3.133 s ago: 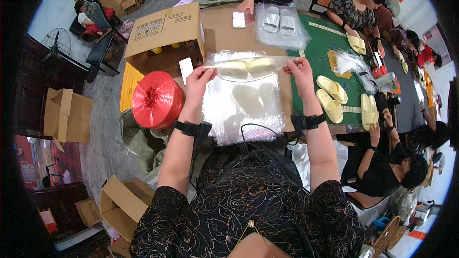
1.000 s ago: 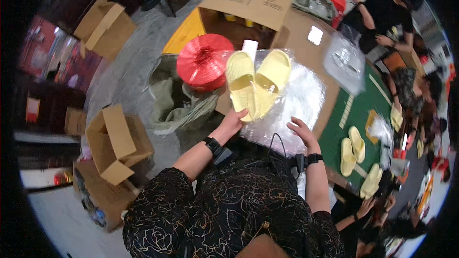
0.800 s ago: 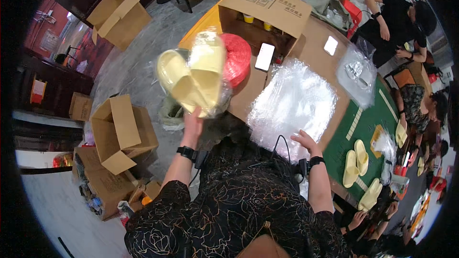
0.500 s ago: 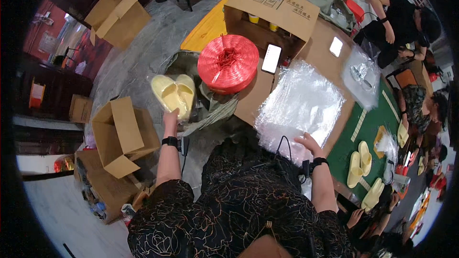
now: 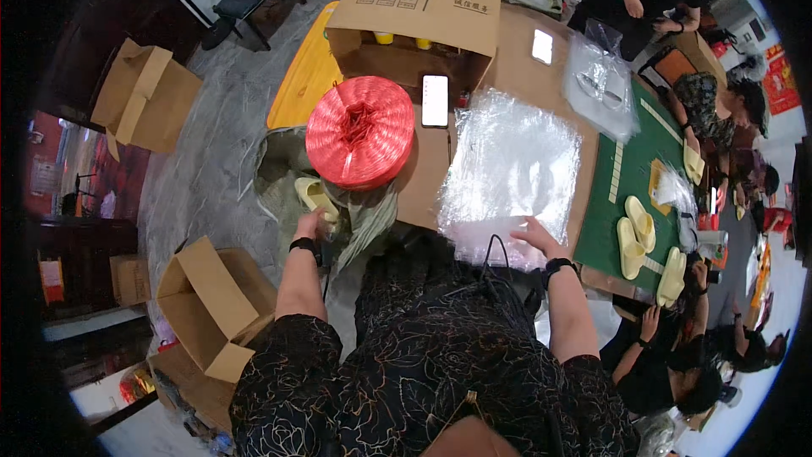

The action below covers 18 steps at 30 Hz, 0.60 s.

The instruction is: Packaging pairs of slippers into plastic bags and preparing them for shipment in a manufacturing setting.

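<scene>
My left hand (image 5: pixel 311 225) is closed on a pale yellow slipper (image 5: pixel 315 193), held tilted over a grey-green woven sack (image 5: pixel 283 167), just below the red roll. Whether the second slipper of the pair is behind it, I cannot tell. On the table's near edge lies a stack of clear plastic bags (image 5: pixel 516 165). My right hand (image 5: pixel 539 238) rests at the stack's near end, fingers apart, with pinkish film beneath them. A large roll of red plastic twine (image 5: pixel 359 131) sits to the left of the bags.
Behind the twine stands an open carton (image 5: pixel 461 0) with a phone (image 5: pixel 435 100) before it. Another phone (image 5: pixel 542 46) lies farther right. More slippers (image 5: pixel 631 248) lie on the green mat (image 5: pixel 602 211). Empty cartons (image 5: pixel 211 292) stand at left; several people work at right.
My left hand has brought the slippers rightward toward the twine roll, over the sack, and turned them. Only one shows plainly now. My right hand stays by the bags; the whole view has swung.
</scene>
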Motion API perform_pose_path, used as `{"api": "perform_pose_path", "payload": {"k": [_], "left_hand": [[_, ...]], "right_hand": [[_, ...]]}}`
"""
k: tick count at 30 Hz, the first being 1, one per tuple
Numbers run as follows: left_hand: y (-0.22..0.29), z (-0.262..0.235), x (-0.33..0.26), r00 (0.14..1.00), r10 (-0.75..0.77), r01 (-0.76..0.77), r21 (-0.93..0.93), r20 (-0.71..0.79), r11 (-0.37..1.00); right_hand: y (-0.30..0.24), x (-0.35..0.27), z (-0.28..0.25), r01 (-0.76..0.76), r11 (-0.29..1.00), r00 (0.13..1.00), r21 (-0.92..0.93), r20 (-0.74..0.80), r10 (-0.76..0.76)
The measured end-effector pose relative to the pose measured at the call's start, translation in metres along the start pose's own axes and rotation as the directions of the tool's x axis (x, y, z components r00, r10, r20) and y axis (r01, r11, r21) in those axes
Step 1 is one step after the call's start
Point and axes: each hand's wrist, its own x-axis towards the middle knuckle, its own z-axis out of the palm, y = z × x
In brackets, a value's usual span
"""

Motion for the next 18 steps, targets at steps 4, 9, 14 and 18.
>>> {"api": "perform_pose_path", "payload": {"k": [4, 9, 14, 18], "left_hand": [[0.003, -0.001, -0.011, 0.834, 0.238, 0.069, 0.523, -0.497, 0.850], [0.037, 0.078, -0.082, 0.401, 0.904, -0.493, 0.797, -0.147, 0.349], [0.050, 0.179, -0.144, 0.413, 0.832, -0.796, 0.590, 0.371, 0.132], [0.023, 0.284, -0.164, 0.393, 0.443, -0.901, 0.434, 0.806, 0.010]], "right_hand": [[-0.004, 0.007, 0.006, 0.006, 0.999, 1.000, 0.036, 0.005, -0.006], [-0.020, -0.015, -0.008, -0.025, 0.994, 0.999, 0.105, 0.047, 0.020], [0.000, 0.001, -0.013, 0.077, 0.995, 0.994, -0.062, 0.083, -0.071], [0.033, 0.022, -0.021, 0.127, 0.992, 0.989, -0.007, 0.081, -0.126]]}}
